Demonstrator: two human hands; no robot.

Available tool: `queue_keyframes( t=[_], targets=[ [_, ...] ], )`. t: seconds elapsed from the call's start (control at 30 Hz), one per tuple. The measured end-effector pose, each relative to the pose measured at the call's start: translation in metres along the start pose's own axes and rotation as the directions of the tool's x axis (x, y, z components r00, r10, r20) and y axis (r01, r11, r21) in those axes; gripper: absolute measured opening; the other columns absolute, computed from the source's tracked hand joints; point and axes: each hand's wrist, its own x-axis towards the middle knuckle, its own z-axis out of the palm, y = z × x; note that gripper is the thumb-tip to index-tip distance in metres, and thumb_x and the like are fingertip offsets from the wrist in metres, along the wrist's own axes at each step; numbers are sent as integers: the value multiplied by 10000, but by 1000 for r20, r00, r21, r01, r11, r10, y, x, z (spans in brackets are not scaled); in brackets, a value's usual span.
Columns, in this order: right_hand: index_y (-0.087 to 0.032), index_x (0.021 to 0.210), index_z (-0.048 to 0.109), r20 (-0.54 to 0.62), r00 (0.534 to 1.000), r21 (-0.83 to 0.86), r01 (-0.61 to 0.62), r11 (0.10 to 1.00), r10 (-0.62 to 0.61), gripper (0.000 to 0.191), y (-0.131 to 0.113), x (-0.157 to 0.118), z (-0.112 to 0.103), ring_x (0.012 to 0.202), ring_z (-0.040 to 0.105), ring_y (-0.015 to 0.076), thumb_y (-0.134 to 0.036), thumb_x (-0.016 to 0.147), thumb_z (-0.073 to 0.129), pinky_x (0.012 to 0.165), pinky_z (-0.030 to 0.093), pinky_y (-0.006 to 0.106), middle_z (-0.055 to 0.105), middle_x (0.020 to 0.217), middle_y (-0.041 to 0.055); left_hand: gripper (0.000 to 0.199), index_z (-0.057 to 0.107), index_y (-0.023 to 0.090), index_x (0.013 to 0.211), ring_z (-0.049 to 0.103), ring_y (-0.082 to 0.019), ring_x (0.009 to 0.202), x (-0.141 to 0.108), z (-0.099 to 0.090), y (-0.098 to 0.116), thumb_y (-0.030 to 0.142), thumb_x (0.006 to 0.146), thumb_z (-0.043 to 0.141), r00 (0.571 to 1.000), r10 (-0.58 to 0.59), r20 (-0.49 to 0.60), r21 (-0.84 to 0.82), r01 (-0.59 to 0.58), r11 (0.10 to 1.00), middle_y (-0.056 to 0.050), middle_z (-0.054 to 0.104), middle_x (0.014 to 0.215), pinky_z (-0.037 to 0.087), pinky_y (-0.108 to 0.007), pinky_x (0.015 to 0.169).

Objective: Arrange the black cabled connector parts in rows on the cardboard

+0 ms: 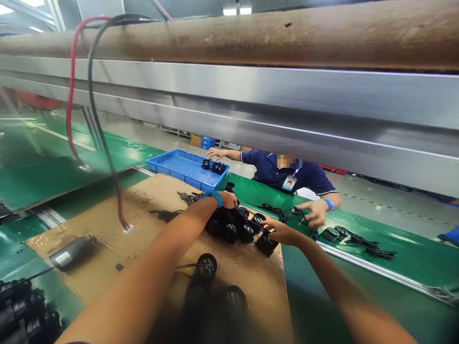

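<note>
Your left hand (228,198) is curled over the far side of the cluster of black round parts (233,227) on the cardboard-covered bench (150,200). Your right hand (278,231) pinches one black part (266,243) at the cluster's right edge. Beyond, a co-worker's hand (313,212) rests on the green belt (358,258).

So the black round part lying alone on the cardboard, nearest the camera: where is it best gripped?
Probably by the rim of the black round part, coming from above: its round face points up, its sides look clear, and its wire trails left, so pinch across the rim away from that wire.
</note>
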Motion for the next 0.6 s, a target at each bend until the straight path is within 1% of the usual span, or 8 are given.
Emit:
queue_keyframes(
  t=[0.07,0.1,0.17,0.23,0.33,0.47,0.53,0.6],
  targets=[
    [-180,1310,574,2,1000,0,8,1000,-8,408,1,0,0,1025,679,172,-207,912,659,921,582,399,695,1156,43,301,649,173,1212,674,-242,1067,-1,-6,-3,347,966,647,998,29,59,11,-29,1000,-83,672,1246,591,-449,910],
    [-175,1275,598,-8,1000,-6,17,1000,-17,369,2,0,1,1057,673,178,-206,912,659,948,573,411,693,1171,44,305,647,170,1214,678,-240,1054,-3,-9,-5,344,964,651,996,38,79,21,-40,999,-82,675,1235,596,-444,897],
    [-169,1207,637,-28,999,-31,38,999,-39,309,2,-1,2,1125,654,189,-218,904,673,1010,545,435,683,1220,46,315,640,167,1226,678,-241,1055,-6,-11,-6,338,962,655,995,51,81,54,-55,997,-84,673,1238,597,-447,895],
    [-172,1193,644,-44,998,-70,36,997,-39,313,0,-3,3,1120,653,194,-269,899,689,1008,541,441,680,1226,45,316,637,170,1232,668,-247,1089,-9,-10,-5,332,961,657,998,52,45,101,-57,993,-91,664,1262,586,-464,923],
    [-186,1161,651,-98,995,-142,-12,990,-2,308,-6,-5,6,1063,659,187,-374,917,665,974,547,434,690,1167,39,290,654,176,1206,640,-263,1156,-13,-3,1,327,959,656,999,36,-40,170,-29,985,-93,656,1290,548,-500,990],
    [-176,1070,666,-171,985,-209,-75,975,39,293,-16,-4,9,1036,657,177,-433,937,625,959,545,428,697,1101,35,342,630,190,1264,545,-308,1300,-18,9,6,328,953,658,985,-9,-171,204,45,978,-109,568,1428,466,-571,1082],
    [-175,1068,666,-178,982,-218,-98,971,59,305,-20,-2,9,1002,663,170,-447,937,621,926,557,408,700,1082,30,387,602,194,1306,547,-314,1296,-19,14,6,332,950,662,983,-33,-181,185,67,981,-114,537,1462,484,-569,1064],
    [-176,1081,665,-170,982,-218,-113,969,76,318,-24,1,9,980,668,165,-457,939,615,897,568,388,702,1083,27,385,599,190,1305,600,-291,1222,-18,16,6,340,955,656,988,-46,-148,156,69,985,-114,566,1425,534,-529,1008]
  ],
)
